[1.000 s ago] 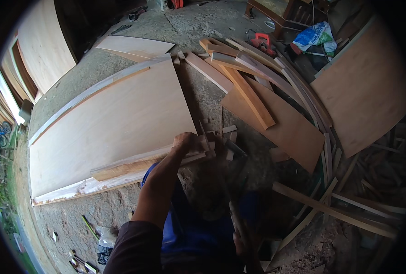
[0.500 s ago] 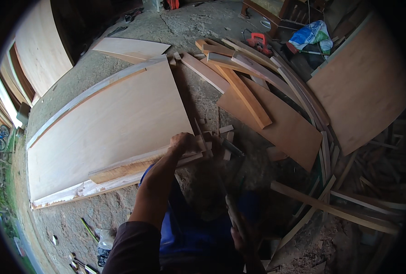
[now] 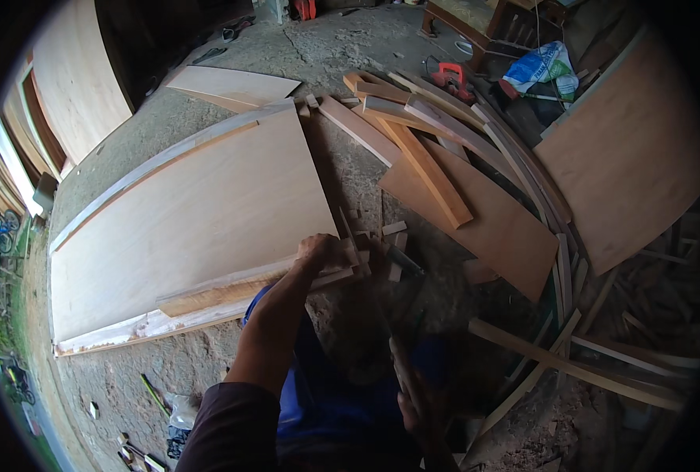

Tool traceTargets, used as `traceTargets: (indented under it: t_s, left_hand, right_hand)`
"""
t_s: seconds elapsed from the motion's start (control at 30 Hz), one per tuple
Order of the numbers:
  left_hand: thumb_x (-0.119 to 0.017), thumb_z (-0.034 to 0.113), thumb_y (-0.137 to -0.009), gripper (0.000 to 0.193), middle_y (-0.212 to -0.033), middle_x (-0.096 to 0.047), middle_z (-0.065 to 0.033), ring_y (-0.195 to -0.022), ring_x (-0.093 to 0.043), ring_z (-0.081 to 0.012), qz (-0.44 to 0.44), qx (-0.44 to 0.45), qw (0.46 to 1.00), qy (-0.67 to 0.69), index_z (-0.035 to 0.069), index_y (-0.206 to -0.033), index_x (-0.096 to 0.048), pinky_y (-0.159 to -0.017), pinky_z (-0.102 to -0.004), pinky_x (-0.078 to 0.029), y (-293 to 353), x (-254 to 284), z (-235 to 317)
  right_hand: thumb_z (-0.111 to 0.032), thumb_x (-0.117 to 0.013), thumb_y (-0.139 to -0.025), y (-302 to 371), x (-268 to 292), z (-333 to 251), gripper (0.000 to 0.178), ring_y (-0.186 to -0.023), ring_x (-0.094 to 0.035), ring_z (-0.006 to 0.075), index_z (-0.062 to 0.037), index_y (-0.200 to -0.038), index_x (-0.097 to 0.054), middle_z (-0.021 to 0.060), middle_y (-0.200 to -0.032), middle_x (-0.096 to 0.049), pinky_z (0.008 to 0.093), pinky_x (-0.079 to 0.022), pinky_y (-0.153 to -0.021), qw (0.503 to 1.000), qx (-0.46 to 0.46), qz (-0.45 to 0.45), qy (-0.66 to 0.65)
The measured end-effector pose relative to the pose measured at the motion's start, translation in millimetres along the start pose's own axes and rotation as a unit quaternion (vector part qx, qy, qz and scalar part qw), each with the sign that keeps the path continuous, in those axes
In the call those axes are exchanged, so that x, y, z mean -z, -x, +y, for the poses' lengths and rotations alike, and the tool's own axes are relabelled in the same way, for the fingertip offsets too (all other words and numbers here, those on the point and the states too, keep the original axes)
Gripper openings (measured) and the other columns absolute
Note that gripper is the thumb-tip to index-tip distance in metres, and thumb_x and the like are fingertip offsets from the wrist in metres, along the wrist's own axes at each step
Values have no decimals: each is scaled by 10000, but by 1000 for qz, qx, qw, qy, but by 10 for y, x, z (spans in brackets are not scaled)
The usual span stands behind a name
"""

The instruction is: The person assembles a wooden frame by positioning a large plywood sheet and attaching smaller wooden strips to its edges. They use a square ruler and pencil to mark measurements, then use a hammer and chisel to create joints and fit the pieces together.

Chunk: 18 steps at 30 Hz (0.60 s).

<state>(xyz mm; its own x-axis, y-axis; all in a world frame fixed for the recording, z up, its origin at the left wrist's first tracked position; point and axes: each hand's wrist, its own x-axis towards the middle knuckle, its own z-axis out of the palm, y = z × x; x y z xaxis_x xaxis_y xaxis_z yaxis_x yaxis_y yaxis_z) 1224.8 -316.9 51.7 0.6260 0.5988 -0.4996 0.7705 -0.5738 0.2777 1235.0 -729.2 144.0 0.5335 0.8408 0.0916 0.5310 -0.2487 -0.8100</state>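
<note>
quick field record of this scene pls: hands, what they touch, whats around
place: rough concrete floor of a workshop
left hand: pressed on the near corner of a large pale plywood panel lying flat
right hand: blurred, grips a slim stick-like tool, kind unclear
beside panel: small wood offcuts
right of panel: long tan wooden planks
far side: red power tool

Change noted: the right hand has lifted its stick slightly higher and closer in (blurred, so detail is uncertain). The left hand has edged marginally along the plywood panel's near corner.
</note>
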Motion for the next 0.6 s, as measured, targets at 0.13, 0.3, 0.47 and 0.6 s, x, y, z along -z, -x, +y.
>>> traceTargets:
  t_s: [0.13,0.3,0.47,0.6]
  left_hand:
    - [-815,520,-702,514,-1114,-736,-89,-1062,-701,-297,25,-12,1000,8,211,-1106,-742,-907,-435,-552,-105,-231,10]
    - [-815,519,-704,516,-1079,-744,-87,-1046,-708,-290,50,-19,998,20,206,-1108,-739,-902,-432,-554,-95,-302,66]
    - [-820,542,-682,556,-1075,-746,-92,-1047,-708,-287,11,-5,1000,-2,198,-1113,-743,-901,-436,-554,-109,-117,-21]
    - [-818,598,-656,642,-1112,-739,-98,-1067,-698,-295,3,-9,1000,19,182,-1139,-736,-925,-449,-543,-219,-275,-93]
  right_hand:
    - [-184,-637,-900,456,-121,514,541,-970,-720,350,-15,-1406,-541,222,-1177,-684,412,-575,-770,999,-41,-28,-23]
    - [-118,-668,-899,-1691,-666,108,533,-981,-726,320,18,-1398,-538,254,-1093,-693,376,-554,-801,994,-43,29,-91]
    - [-127,-667,-888,-459,-217,41,557,-1023,-716,358,3,-1411,-526,244,-1129,-694,397,-562,-825,997,-40,6,-72]
    - [-165,-630,-905,540,239,0,539,-1007,-722,343,-20,-1416,-540,195,-1240,-679,394,-568,-834,988,-59,-102,97]
